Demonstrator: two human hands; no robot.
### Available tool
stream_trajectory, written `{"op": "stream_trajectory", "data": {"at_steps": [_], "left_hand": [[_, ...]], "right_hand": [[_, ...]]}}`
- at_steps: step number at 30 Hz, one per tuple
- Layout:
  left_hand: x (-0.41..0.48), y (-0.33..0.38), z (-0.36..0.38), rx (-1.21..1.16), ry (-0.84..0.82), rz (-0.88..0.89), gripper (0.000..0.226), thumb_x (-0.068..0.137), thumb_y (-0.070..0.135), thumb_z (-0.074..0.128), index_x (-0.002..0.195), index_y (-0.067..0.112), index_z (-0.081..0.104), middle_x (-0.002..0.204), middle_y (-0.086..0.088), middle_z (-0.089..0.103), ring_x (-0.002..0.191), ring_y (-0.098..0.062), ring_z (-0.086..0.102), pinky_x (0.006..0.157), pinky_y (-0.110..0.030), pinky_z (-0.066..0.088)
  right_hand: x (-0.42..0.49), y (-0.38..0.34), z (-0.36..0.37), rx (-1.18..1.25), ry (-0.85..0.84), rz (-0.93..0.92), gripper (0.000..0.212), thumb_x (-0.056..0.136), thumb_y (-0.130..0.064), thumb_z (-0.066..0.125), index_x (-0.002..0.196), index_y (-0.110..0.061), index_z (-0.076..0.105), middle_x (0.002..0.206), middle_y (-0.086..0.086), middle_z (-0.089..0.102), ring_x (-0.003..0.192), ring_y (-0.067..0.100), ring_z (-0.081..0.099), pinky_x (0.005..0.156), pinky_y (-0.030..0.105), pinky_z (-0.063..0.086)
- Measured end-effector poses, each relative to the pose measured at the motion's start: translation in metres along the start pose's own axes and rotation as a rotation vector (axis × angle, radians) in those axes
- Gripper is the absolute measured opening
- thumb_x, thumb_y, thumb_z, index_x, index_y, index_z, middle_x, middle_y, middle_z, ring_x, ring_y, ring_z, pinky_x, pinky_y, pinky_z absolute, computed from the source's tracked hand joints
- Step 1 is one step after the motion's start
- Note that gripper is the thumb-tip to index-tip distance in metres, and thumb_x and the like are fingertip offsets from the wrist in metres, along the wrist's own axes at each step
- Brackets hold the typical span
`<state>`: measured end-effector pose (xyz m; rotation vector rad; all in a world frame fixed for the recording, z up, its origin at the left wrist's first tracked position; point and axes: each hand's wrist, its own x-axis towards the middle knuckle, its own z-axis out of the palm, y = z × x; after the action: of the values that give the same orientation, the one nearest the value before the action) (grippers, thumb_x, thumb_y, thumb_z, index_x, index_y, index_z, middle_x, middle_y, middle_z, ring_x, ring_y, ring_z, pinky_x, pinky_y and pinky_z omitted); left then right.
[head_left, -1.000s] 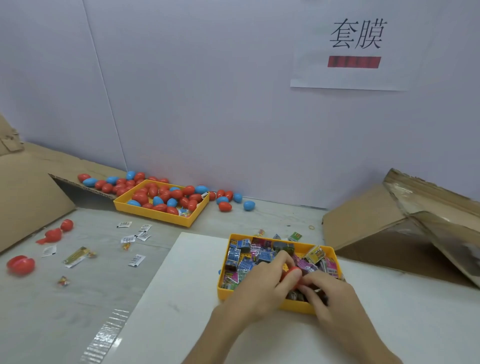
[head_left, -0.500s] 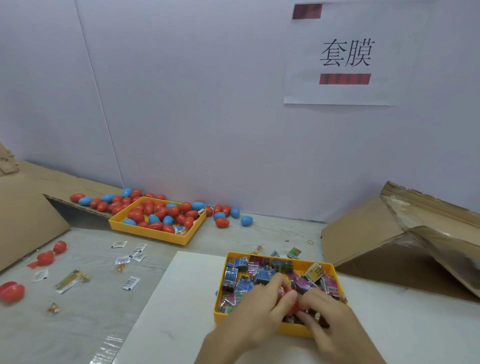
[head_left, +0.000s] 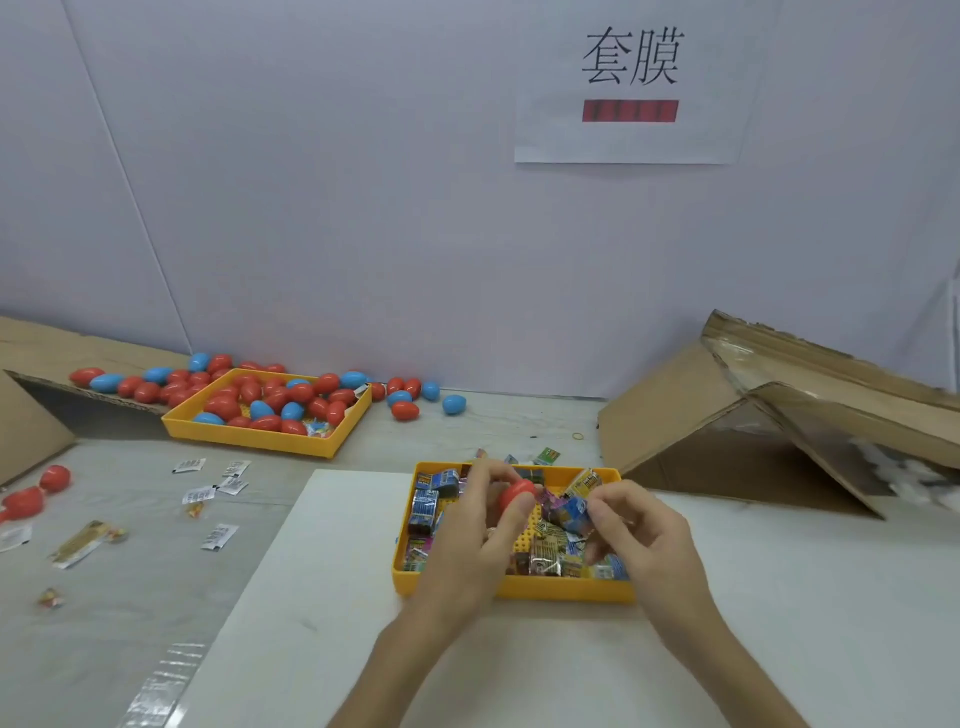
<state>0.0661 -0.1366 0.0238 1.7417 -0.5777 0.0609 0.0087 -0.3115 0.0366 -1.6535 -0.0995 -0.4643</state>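
Note:
My left hand (head_left: 480, 540) grips a red plastic egg shell (head_left: 515, 493) over the near yellow tray (head_left: 511, 590), which holds several small foil-wrapped packets. My right hand (head_left: 641, 540) pinches a blue and purple packet (head_left: 569, 512) right beside the egg shell. Both hands hover above the tray's middle. The tray sits on a white board (head_left: 311, 597).
A second yellow tray (head_left: 260, 441) at the back left holds several red and blue eggs, with more loose along the wall. Open red egg halves (head_left: 31, 496) and small paper sachets (head_left: 218, 535) lie on the left. Cardboard boxes (head_left: 753, 431) stand at the right and far left.
Both hands have lifted off the packets in the tray. The right hand now holds a packet up next to the red shell. The camera has tilted down slightly.

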Motion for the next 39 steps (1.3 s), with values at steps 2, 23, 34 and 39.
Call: {"op": "stream_trajectory", "data": {"at_steps": [2, 23, 34, 39], "left_hand": [[-0.001, 0.004, -0.001, -0.065, 0.046, 0.036, 0.015, 0.102, 0.035, 0.05, 0.111, 0.046, 0.054, 0.105, 0.011, 0.067, 0.095, -0.014, 0.07, 0.078, -0.028, 0.059], [-0.005, 0.018, -0.001, -0.025, 0.015, 0.059, 0.035, 0.089, 0.026, 0.076, 0.081, 0.06, 0.071, 0.095, 0.01, 0.061, 0.084, 0.001, 0.06, 0.07, -0.02, 0.052], [-0.008, 0.019, 0.008, 0.051, 0.086, 0.142, 0.025, 0.089, 0.02, 0.076, 0.088, 0.044, 0.073, 0.09, 0.015, 0.059, 0.084, -0.009, 0.061, 0.065, -0.016, 0.045], [-0.009, 0.018, 0.009, 0.062, 0.085, 0.16, 0.013, 0.093, 0.017, 0.072, 0.092, 0.029, 0.075, 0.093, 0.015, 0.062, 0.091, -0.01, 0.063, 0.07, -0.014, 0.045]], "right_hand": [[-0.001, -0.002, 0.001, 0.086, -0.005, 0.036, 0.01, 0.087, -0.025, 0.063, 0.082, -0.02, 0.07, 0.07, 0.017, 0.069, 0.052, 0.03, 0.064, 0.053, 0.03, 0.055], [-0.007, -0.007, 0.008, -0.09, 0.011, -0.119, 0.053, 0.081, 0.011, 0.074, 0.105, -0.035, 0.069, 0.093, 0.002, 0.073, 0.076, 0.024, 0.074, 0.071, 0.031, 0.06], [-0.005, -0.003, 0.007, -0.168, 0.004, -0.089, 0.038, 0.083, 0.003, 0.075, 0.097, -0.033, 0.073, 0.085, -0.001, 0.071, 0.072, 0.021, 0.07, 0.067, 0.027, 0.056], [-0.005, 0.001, 0.009, -0.184, -0.003, -0.031, 0.02, 0.09, -0.002, 0.071, 0.088, -0.02, 0.078, 0.079, -0.002, 0.076, 0.074, 0.013, 0.073, 0.07, 0.028, 0.056]]}}
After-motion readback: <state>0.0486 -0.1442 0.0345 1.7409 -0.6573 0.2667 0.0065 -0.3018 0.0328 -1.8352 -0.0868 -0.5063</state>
